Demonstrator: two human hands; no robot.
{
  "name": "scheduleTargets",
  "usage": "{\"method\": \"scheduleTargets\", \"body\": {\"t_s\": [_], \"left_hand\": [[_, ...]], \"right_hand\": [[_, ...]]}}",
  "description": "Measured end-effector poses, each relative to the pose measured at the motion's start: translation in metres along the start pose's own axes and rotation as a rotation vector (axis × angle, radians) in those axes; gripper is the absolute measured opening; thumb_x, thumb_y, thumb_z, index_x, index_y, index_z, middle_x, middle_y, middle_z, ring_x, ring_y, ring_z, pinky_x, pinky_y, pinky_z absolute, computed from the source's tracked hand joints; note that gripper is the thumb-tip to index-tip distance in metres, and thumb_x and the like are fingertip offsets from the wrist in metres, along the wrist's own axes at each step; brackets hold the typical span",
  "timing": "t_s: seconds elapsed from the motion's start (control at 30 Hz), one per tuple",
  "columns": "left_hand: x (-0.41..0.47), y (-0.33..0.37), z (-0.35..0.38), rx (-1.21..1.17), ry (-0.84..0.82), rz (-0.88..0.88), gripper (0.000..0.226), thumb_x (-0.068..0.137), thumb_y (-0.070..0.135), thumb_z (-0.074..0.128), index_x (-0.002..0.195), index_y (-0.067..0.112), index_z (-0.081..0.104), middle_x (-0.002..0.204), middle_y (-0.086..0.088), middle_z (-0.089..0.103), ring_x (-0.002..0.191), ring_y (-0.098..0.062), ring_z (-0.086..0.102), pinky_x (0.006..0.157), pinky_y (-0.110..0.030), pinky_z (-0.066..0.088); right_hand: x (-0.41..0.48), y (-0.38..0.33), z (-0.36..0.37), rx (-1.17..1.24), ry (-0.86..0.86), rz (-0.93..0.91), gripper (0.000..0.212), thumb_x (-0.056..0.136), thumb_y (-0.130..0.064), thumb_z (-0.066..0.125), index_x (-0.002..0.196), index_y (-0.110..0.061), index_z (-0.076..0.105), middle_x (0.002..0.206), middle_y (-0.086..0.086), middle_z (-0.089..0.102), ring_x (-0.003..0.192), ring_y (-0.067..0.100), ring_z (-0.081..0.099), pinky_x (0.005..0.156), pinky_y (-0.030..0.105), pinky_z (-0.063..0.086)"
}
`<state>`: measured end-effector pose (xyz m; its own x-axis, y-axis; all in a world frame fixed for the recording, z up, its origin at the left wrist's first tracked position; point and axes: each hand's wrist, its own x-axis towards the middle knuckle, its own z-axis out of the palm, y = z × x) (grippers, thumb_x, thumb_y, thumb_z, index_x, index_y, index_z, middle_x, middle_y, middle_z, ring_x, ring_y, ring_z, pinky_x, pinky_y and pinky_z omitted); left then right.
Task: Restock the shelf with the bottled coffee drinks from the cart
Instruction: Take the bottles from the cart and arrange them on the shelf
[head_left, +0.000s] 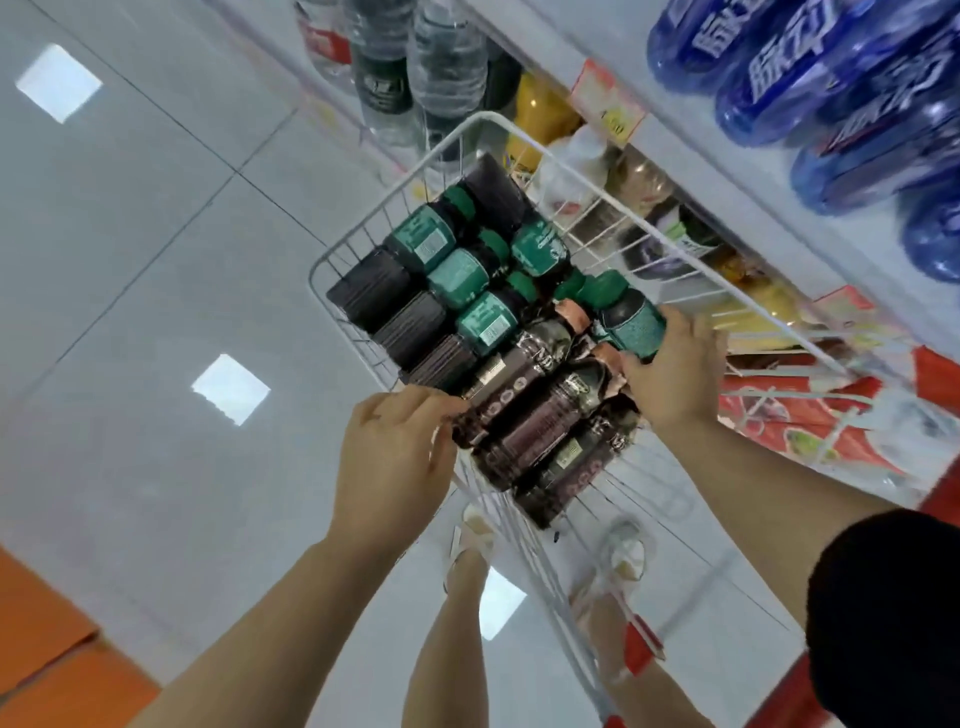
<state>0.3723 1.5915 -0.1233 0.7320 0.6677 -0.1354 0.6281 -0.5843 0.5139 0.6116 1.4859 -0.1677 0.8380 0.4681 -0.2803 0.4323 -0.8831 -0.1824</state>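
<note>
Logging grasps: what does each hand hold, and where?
Right hand grips a green bottle round its lower body; left hand grips a brown bottle at its base.

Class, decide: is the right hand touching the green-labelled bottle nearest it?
Touching. In the head view the right hand curls round the green-labelled bottle.

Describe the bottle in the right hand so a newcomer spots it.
Look in the white wire cart. Against its right rim, the right hand grips a green-capped bottle. The other green bottles lie clustered; this one lies apart beside the dark bottles.
</note>
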Motion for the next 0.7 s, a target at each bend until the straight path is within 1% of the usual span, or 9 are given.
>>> {"method": "scheduleTargets", "body": {"t_s": [0.07, 0.13, 0.23, 0.37, 0.47, 0.5, 0.6, 0.63, 0.7], "left_hand": [[0.002, -0.001, 0.001, -0.013, -0.003, -0.006, 0.027, 0.08, 0.004, 0.066, 0.1, 0.022, 0.069, 0.098, 0.007, 0.069, 0.083, -0.015, 0.065, 0.089, -0.029, 0.033], [0.002, 0.0, 0.001, -0.03, -0.016, -0.021, 0.027, 0.081, 0.005, 0.066, 0.101, 0.022, 0.069, 0.099, 0.007, 0.068, 0.085, -0.015, 0.064, 0.09, -0.028, 0.031], [0.003, 0.002, -0.003, -0.052, -0.039, -0.049, 0.027, 0.082, 0.006, 0.066, 0.102, 0.024, 0.068, 0.1, 0.009, 0.068, 0.086, -0.014, 0.064, 0.09, -0.03, 0.032], [0.008, 0.004, -0.006, -0.076, -0.05, -0.059, 0.028, 0.083, 0.005, 0.066, 0.101, 0.025, 0.068, 0.099, 0.011, 0.068, 0.084, -0.013, 0.064, 0.089, -0.034, 0.037], [0.009, 0.004, -0.004, -0.059, -0.041, -0.069, 0.028, 0.082, 0.004, 0.066, 0.1, 0.025, 0.068, 0.098, 0.011, 0.068, 0.079, -0.014, 0.064, 0.089, -0.039, 0.04], [0.009, 0.004, -0.002, -0.043, -0.037, -0.068, 0.028, 0.082, 0.005, 0.065, 0.1, 0.025, 0.068, 0.098, 0.011, 0.068, 0.077, -0.015, 0.064, 0.089, -0.04, 0.04], [0.007, 0.004, 0.005, 0.027, -0.033, -0.061, 0.025, 0.083, 0.008, 0.061, 0.099, 0.026, 0.067, 0.098, 0.01, 0.068, 0.082, -0.02, 0.064, 0.091, -0.035, 0.033], [0.007, 0.005, 0.006, 0.051, -0.029, -0.057, 0.024, 0.084, 0.01, 0.059, 0.099, 0.026, 0.067, 0.098, 0.01, 0.067, 0.083, -0.02, 0.064, 0.092, -0.033, 0.031], [0.006, 0.004, 0.009, 0.098, -0.021, -0.043, 0.023, 0.083, 0.014, 0.054, 0.098, 0.026, 0.068, 0.098, 0.009, 0.067, 0.081, -0.02, 0.064, 0.092, -0.032, 0.029]], "right_hand": [[0.003, 0.0, 0.001, -0.037, 0.02, -0.011, 0.06, 0.08, -0.031, 0.07, 0.132, -0.011, 0.046, 0.128, 0.014, 0.048, 0.119, 0.033, 0.039, 0.101, 0.038, 0.03], [0.001, 0.0, -0.001, 0.012, 0.016, -0.017, 0.057, 0.08, -0.025, 0.07, 0.129, -0.01, 0.047, 0.128, 0.014, 0.047, 0.119, 0.034, 0.041, 0.098, 0.04, 0.036], [-0.001, 0.001, -0.01, 0.089, -0.03, -0.073, 0.05, 0.082, -0.015, 0.068, 0.126, -0.006, 0.046, 0.127, 0.015, 0.046, 0.115, 0.033, 0.048, 0.088, 0.039, 0.044], [0.004, 0.011, -0.019, 0.057, -0.131, -0.149, 0.058, 0.08, -0.013, 0.07, 0.13, -0.005, 0.042, 0.123, 0.018, 0.055, 0.115, 0.034, 0.048, 0.094, 0.044, 0.044], [0.001, 0.013, -0.02, 0.039, -0.129, -0.187, 0.06, 0.081, -0.013, 0.068, 0.134, -0.006, 0.041, 0.129, 0.017, 0.048, 0.119, 0.033, 0.044, 0.102, 0.041, 0.04], [0.0, 0.013, -0.019, 0.048, -0.122, -0.192, 0.061, 0.081, -0.012, 0.068, 0.135, -0.007, 0.04, 0.13, 0.016, 0.045, 0.119, 0.033, 0.044, 0.101, 0.04, 0.041], [-0.005, 0.015, -0.014, 0.096, -0.092, -0.184, 0.062, 0.079, -0.01, 0.069, 0.135, -0.009, 0.041, 0.126, 0.016, 0.043, 0.111, 0.031, 0.049, 0.092, 0.04, 0.047], [-0.005, 0.016, -0.012, 0.093, -0.077, -0.185, 0.062, 0.078, -0.01, 0.07, 0.133, -0.008, 0.043, 0.125, 0.017, 0.043, 0.11, 0.032, 0.049, 0.092, 0.041, 0.047], [-0.004, 0.019, -0.011, 0.058, -0.072, -0.182, 0.062, 0.076, -0.012, 0.071, 0.131, -0.007, 0.043, 0.126, 0.018, 0.047, 0.114, 0.035, 0.046, 0.097, 0.043, 0.041]]}}
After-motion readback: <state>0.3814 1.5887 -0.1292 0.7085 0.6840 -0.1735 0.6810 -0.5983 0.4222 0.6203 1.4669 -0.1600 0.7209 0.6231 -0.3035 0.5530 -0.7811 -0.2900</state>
